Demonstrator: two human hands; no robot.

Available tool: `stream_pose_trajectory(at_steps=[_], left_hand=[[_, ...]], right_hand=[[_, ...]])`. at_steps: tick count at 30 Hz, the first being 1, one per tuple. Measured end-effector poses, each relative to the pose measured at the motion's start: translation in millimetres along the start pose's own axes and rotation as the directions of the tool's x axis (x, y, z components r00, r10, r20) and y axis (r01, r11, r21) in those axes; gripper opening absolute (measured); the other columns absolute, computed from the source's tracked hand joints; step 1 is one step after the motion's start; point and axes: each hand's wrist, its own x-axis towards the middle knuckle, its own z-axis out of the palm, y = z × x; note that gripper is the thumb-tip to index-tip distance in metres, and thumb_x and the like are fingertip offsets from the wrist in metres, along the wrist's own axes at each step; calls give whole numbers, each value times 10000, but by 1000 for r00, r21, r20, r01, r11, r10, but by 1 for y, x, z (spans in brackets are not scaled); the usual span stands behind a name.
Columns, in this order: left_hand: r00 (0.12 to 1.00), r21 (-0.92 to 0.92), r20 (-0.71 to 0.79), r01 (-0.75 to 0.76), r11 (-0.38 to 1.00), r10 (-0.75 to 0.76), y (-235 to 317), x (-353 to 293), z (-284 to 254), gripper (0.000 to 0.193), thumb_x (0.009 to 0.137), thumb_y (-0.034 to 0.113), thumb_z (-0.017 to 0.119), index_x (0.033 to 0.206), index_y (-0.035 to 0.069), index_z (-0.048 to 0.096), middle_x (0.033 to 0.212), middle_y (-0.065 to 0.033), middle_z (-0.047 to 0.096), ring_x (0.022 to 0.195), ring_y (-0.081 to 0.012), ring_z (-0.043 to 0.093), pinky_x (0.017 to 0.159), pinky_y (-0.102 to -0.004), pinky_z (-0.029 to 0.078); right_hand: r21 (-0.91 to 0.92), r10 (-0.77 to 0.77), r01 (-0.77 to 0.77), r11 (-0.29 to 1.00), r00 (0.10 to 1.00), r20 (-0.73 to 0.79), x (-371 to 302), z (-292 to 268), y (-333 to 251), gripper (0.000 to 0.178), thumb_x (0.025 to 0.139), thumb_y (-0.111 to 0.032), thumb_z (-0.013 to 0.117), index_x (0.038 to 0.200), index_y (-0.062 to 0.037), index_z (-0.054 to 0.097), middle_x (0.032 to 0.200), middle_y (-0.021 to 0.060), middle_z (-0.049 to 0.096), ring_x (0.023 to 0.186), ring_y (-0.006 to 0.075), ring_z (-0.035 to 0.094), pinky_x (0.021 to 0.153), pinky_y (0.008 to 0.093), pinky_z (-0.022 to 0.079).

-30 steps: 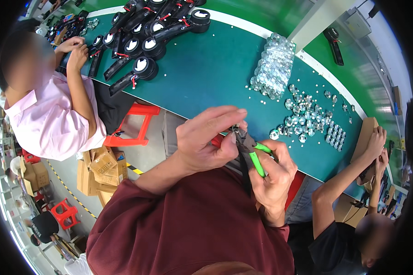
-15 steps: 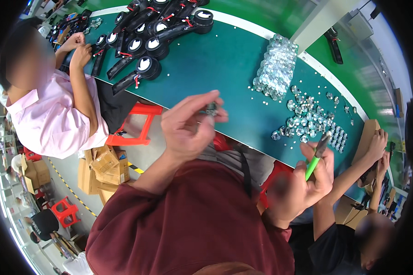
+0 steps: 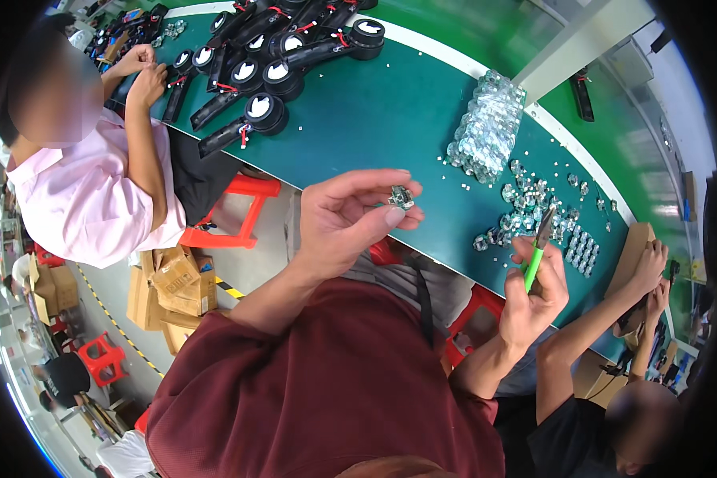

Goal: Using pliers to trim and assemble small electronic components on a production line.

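Observation:
Between the thumb and fingers of my left hand [image 3: 334, 227] is a small round circuit board [image 3: 401, 197] with shiny parts, held above the table's front edge. My right hand [image 3: 540, 295] is wrapped round green-handled nippers [image 3: 533, 269], whose dark metal tip points up and away from me. Past that tip lies a loose heap of similar small boards [image 3: 526, 219] on the green table. A block of small pieces in close rows [image 3: 583, 253] sits to the right of the heap. The two hands are well apart.
A clear-wrapped stack of boards [image 3: 486, 127] stands behind the heap. Black handled devices with round heads [image 3: 264, 113] are piled at the far left. One co-worker [image 3: 95, 183] sits left; another's arms [image 3: 597, 319] reach in at right, beside a cardboard box [image 3: 631, 251]. White bits dot the table.
My left hand has moved right and slightly nearer, and the board in it now shows more plainly. My right hand has shifted slightly with the nippers, their tip turned more upright.

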Motion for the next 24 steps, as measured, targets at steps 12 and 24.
stream_pose_trajectory(at_steps=[12, 24], left_hand=[[995, 190, 14, -96, 977, 95, 0, 2, -3, 345, 901, -110, 637, 1244, -96, 604, 1182, -222, 671, 1013, -284, 723, 873, -389, 633], [944, 453, -120, -223, 863, 307, 28, 26, -40, 284, 866, -140, 605, 1137, -57, 619, 1209, -208, 656, 1010, -233, 703, 868, -362, 610]], right_hand=[[-388, -75, 81, 918, 997, 29, 24, -3, 9, 422, 702, 69, 586, 1085, 3, 748, 1025, 129, 674, 858, 245, 666, 740, 320, 520], [-427, -163, 167, 889, 986, 46, 26, -16, 19, 437, 803, -151, 592, 1167, 61, 709, 1226, 228, 631, 1147, 343, 608, 993, 413, 454]])
